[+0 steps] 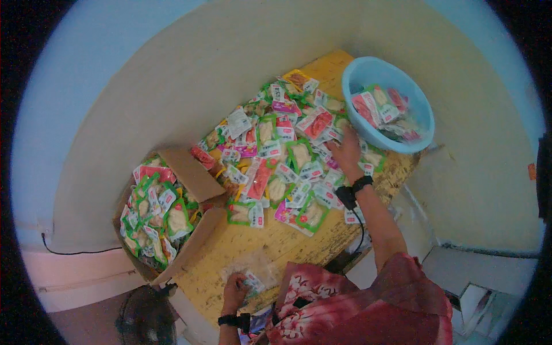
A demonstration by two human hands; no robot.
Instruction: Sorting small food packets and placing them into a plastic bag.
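Note:
My right hand [347,152] reaches over the right side of a loose heap of vacuum-packed food packets [263,172], its thumb and fingers spread apart and touching the packets. Many packets have green borders with pale contents; others are red, purple or yellow. At the table's near edge, my left hand [235,290] grips a clear plastic bag [263,267]. A small packet with a white printed label [254,281] shows in or under that bag; I cannot tell which. Both wrists wear black straps, and a cable runs from the right one.
An open cardboard box [189,172] full of similar packets stands at the left. On the worn yellow table [250,241], a light blue plastic basin [424,125] holding packets sits at the far right corner. Walls rise behind. A dark rounded object [146,317] stands below the box.

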